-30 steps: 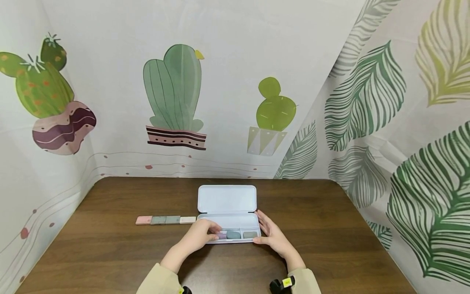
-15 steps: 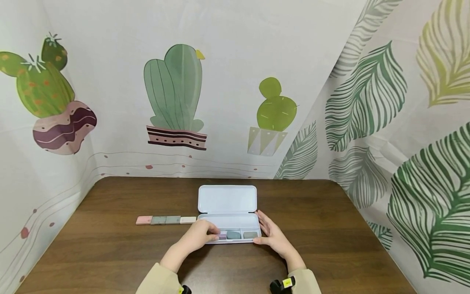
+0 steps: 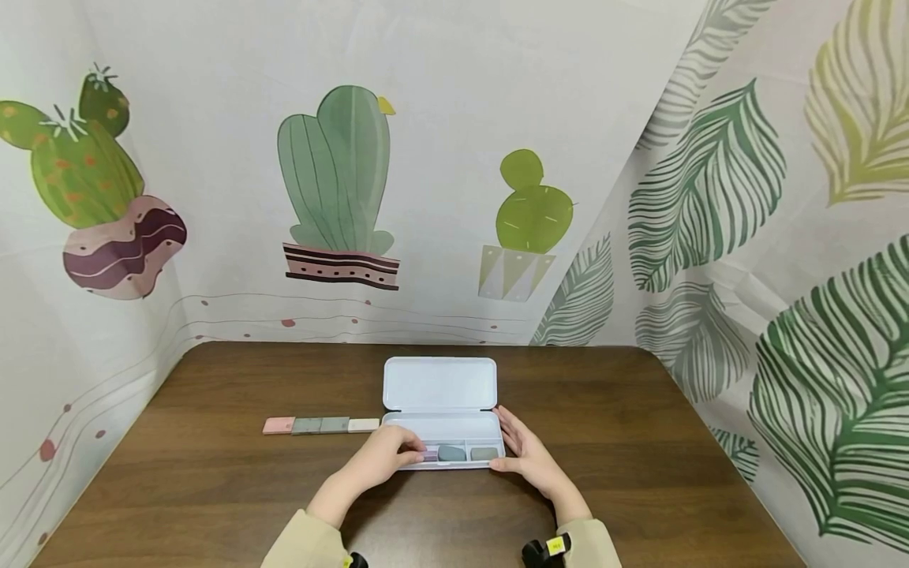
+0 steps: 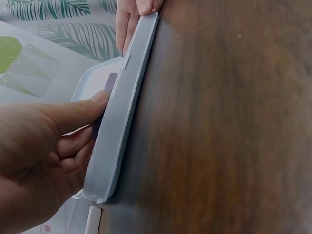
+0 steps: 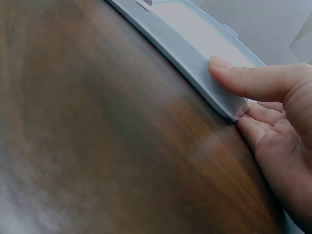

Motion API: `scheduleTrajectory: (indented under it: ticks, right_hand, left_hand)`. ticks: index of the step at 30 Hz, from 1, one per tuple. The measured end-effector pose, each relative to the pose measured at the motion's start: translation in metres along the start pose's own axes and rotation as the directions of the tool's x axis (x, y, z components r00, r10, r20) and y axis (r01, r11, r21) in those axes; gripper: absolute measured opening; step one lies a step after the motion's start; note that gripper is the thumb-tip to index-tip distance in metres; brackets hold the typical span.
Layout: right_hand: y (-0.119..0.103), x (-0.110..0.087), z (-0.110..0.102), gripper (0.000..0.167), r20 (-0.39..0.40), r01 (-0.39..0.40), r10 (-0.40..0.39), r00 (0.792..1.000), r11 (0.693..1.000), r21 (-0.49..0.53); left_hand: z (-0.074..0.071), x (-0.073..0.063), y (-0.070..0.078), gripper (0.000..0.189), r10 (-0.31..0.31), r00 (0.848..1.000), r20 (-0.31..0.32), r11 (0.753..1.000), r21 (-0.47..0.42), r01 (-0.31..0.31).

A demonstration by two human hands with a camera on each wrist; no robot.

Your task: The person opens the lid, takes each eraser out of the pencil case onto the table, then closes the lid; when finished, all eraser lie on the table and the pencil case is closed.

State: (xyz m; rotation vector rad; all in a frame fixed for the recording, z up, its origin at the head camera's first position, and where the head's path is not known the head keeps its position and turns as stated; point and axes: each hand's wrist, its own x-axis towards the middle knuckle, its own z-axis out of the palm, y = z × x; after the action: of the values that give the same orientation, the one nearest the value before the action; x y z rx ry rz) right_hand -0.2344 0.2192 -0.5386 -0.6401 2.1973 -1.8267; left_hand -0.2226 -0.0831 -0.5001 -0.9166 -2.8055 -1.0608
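Note:
A white pencil case (image 3: 440,427) lies on the table with its lid (image 3: 439,383) folded open to the back. My left hand (image 3: 387,454) reaches over its left end and pinches a small purple block (image 3: 430,456) in the front compartment; in the left wrist view the thumb covers part of this block (image 4: 111,81). A teal block (image 3: 451,454) sits right beside it, and a grey block (image 3: 484,454) occupies the right-hand compartment. Round the case's right end, my right hand (image 3: 524,451) holds on, its thumb on the front wall and fingers behind the corner, as the right wrist view shows.
Left of the case, a straight row of flat blocks runs along the brown wooden table (image 3: 639,473): a pink one (image 3: 278,426), two grey-green ones (image 3: 320,426) and a white one (image 3: 364,425) close to the case. A patterned cloth (image 3: 440,197) hangs behind the table.
Very little differs: the fingers of my left hand shift slightly at the purple block. The case and my right hand stay where they were.

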Motion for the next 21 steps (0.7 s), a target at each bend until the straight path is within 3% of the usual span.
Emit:
scheduleTrajectory:
  ticks: [10, 21]
  right_hand:
    - [-0.001, 0.0, 0.0, 0.096, -0.005, -0.011, 0.011, 1.0, 1.0, -0.001]
    - [-0.001, 0.0, 0.0, 0.095, 0.0, -0.004, 0.004, 1.0, 1.0, 0.009]
  left_hand:
    - [0.001, 0.002, -0.004, 0.012, -0.029, 0.999, -0.022, 0.999, -0.025, 0.028]
    - [-0.024, -0.004, -0.017, 0.015, -0.03, 0.996, -0.085, 0.981, -0.192, 0.013]
